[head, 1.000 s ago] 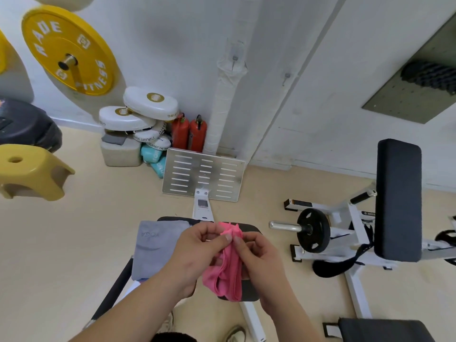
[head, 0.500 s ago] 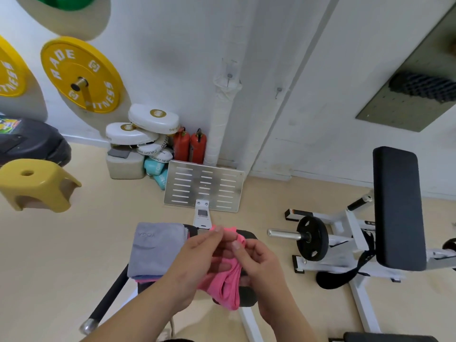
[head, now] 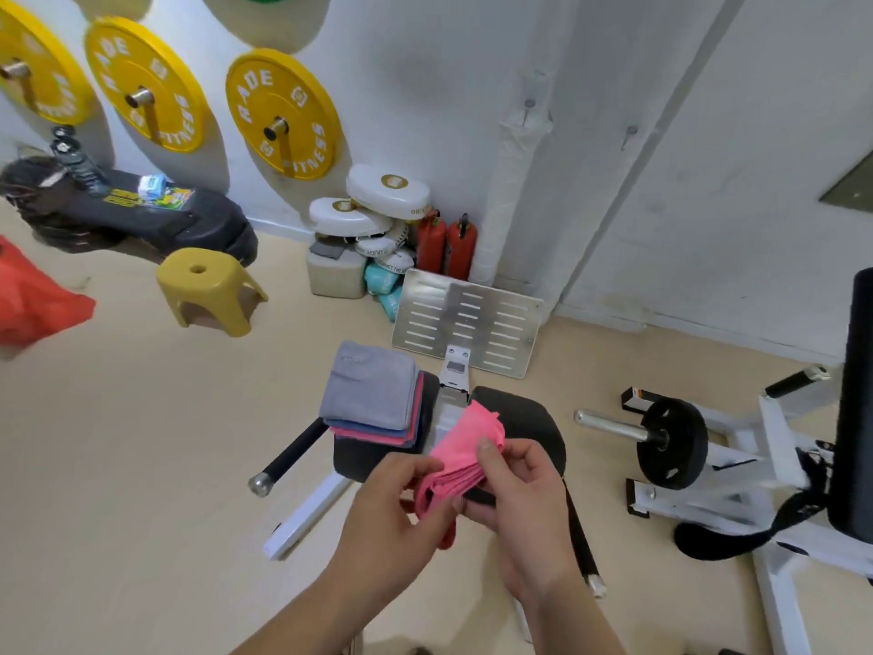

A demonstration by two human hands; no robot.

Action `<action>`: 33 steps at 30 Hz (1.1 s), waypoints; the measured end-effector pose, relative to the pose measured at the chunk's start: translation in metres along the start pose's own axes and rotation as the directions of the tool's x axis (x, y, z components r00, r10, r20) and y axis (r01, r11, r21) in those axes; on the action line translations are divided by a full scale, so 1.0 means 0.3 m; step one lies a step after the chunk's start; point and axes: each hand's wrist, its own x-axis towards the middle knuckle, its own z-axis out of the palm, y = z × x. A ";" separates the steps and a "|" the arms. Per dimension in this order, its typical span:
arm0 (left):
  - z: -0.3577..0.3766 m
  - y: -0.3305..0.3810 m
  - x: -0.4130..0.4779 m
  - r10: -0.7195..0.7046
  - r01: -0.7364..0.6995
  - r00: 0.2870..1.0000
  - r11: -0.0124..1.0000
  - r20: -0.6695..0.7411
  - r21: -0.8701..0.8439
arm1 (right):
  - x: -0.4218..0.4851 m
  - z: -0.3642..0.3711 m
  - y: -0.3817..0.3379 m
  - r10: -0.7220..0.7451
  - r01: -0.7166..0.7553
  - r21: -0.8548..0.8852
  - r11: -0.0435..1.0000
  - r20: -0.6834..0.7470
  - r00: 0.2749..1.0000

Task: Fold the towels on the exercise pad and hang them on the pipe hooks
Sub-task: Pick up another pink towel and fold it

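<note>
I hold a folded pink towel (head: 465,453) above the black exercise pad (head: 524,420). My right hand (head: 515,505) pinches it with the thumb on top. My left hand (head: 394,510) grips its lower left end from beneath. On the pad's left part lies a stack of folded towels (head: 371,394), grey on top with blue and pink layers under it. The white wrapped pipe (head: 508,196) stands against the wall, with a small hook (head: 528,108) near its top and another hook (head: 628,134) on the wall to the right.
A slotted metal footplate (head: 467,321) leans beyond the pad. A yellow stool (head: 208,290) stands on the floor at left, yellow weight plates (head: 281,113) hang on the wall. Red extinguishers (head: 446,248) sit by the pipe. A white machine with a black plate (head: 671,442) is right.
The camera has swung left and up, showing more wall plates. My hands have lowered the pink towel into a flatter, more compact bundle and shifted right of the grey stack.
</note>
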 end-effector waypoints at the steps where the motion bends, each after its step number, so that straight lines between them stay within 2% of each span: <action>1: -0.026 -0.007 -0.012 -0.009 0.008 1.000 1.000 -0.019 -0.023 | -0.015 0.018 0.007 0.005 -0.005 0.002 1.000 0.015 1.000; 6: -0.182 -0.028 -0.084 -0.025 0.014 0.997 0.987 -0.067 -0.162 | -0.080 0.150 0.010 0.002 0.003 -0.058 0.998 0.086 0.996; 11: -0.377 -0.102 -0.119 -0.022 0.002 0.992 0.986 -0.121 -0.167 | -0.160 0.347 0.032 -0.013 0.022 -0.059 0.998 0.155 0.988; 16: -0.649 -0.202 -0.125 -0.185 0.102 0.959 0.932 -0.215 -0.347 | -0.240 0.647 0.133 -0.026 0.036 -0.059 0.998 0.166 0.986; 19: -0.865 -0.307 -0.118 -0.198 0.115 0.956 0.931 -0.216 -0.346 | -0.285 0.865 0.202 -0.081 0.089 -0.066 0.994 0.116 0.990; 21: -1.021 -0.378 -0.117 -0.112 0.057 0.973 0.963 -0.201 -0.262 | -0.308 1.005 0.249 -0.124 0.131 -0.080 0.988 0.094 0.988; 23: -1.171 -0.444 -0.110 0.079 -0.091 0.975 0.995 -0.208 -0.049 | -0.333 1.137 0.294 -0.129 0.136 -0.083 0.987 0.077 0.989; 26: -1.352 -0.518 -0.124 0.349 -0.305 0.933 0.897 -0.089 0.319 | -0.384 1.318 0.347 -0.094 0.099 -0.076 0.992 0.059 0.994; 33: -1.595 -0.579 -0.099 0.524 -0.475 0.850 0.727 0.047 0.495 | -0.408 1.601 0.334 -0.099 0.111 -0.088 0.990 0.130 0.987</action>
